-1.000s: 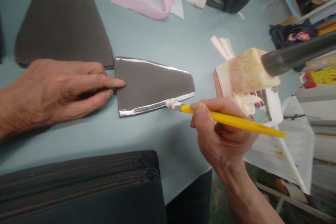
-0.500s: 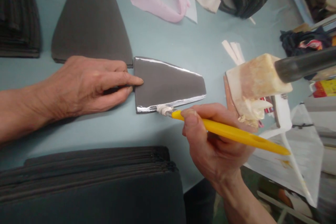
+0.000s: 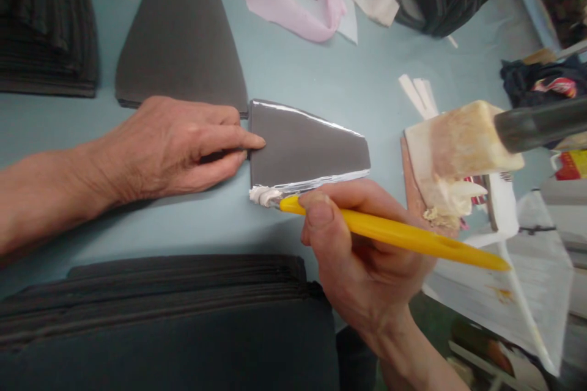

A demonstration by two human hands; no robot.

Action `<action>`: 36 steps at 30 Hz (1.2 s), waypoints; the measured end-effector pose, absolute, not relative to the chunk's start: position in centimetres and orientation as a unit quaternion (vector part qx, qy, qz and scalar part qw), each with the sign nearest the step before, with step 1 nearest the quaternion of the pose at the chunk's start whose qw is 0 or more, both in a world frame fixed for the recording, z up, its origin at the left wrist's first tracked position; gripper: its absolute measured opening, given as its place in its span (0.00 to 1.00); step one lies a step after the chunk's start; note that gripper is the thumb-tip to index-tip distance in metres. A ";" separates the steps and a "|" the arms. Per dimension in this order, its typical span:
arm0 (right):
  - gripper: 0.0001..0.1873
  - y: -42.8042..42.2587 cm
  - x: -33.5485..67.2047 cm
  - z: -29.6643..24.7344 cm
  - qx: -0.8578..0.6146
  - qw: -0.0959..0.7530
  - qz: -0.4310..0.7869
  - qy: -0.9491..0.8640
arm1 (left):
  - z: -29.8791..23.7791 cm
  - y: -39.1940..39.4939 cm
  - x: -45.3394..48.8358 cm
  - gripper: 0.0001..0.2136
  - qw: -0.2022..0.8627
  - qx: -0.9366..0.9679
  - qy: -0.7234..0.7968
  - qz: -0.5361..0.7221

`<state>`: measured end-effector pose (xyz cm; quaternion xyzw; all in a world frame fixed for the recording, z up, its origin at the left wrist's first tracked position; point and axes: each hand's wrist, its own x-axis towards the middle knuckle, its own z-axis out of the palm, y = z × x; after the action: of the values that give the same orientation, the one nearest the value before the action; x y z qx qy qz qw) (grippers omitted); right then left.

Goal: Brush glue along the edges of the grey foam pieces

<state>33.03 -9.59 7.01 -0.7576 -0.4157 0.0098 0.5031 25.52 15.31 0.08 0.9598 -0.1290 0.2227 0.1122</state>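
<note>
My right hand (image 3: 362, 250) is closed around a yellow-handled brush (image 3: 389, 233). The brush's white-coated tip rests at the lower left corner of a tapered dark grey panel (image 3: 307, 146). White paste lines the panel's upper and lower long edges. My left hand (image 3: 197, 149) lies flat at the panel's wide end, its index fingertip pressing on the surface and holding nothing. Beyond that hand lies a larger dark grey panel (image 3: 183, 36), its near edge partly behind the knuckles.
Dark panels are stacked at near left (image 3: 183, 330) and far left (image 3: 46, 30). A pale block-shaped container (image 3: 463, 137) with a dark bar stands to the right, beside white strips (image 3: 419, 96). Pink cloth (image 3: 298, 9) and a strap-tied dark bundle (image 3: 440, 0) lie at the back.
My right hand has drawn the brush leftward along the panel's lower edge to its corner. The left hand keeps its place on the panel; the whole view has shifted slightly.
</note>
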 end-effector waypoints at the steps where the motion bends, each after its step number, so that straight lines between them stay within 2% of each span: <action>1: 0.05 -9.4 32.9 6.9 -0.752 0.515 0.018 -0.411 | 0.1 15.3 25.5 0.19 0.112 0.959 -0.129 0.224; 5: 0.08 -8.9 33.0 7.0 -0.729 0.570 0.066 -0.373 | 0.3 15.2 25.4 0.19 0.119 0.960 -0.130 0.216; 9: 0.14 -8.9 34.3 7.5 -0.715 0.627 0.049 -0.306 | 0.6 15.3 25.3 0.23 0.129 0.968 -0.112 0.186; 14: 0.16 -10.3 36.3 7.4 -0.748 0.617 0.033 -0.242 | 0.7 15.4 25.2 0.22 0.123 0.970 -0.108 0.182; 20: 0.13 -12.2 37.9 6.3 -0.725 0.653 0.034 -0.215 | 1.0 15.4 24.8 0.19 0.125 0.971 -0.108 0.174; 25: 0.14 -11.6 36.7 5.8 -0.711 0.664 0.095 -0.213 | 1.0 15.3 24.8 0.17 0.126 0.973 -0.108 0.163; 30: 0.10 -10.1 35.6 5.3 -0.705 0.660 0.103 -0.239 | 0.6 15.3 24.8 0.18 0.145 0.973 -0.088 0.159; 36: 0.11 -9.4 34.5 5.0 -0.703 0.648 0.151 -0.252 | 0.5 15.3 24.8 0.18 0.145 0.974 -0.080 0.155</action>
<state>34.53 -9.43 5.05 -0.7025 -0.2517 0.1510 0.6483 24.77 15.34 0.55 0.9739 -0.0803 0.1547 0.1453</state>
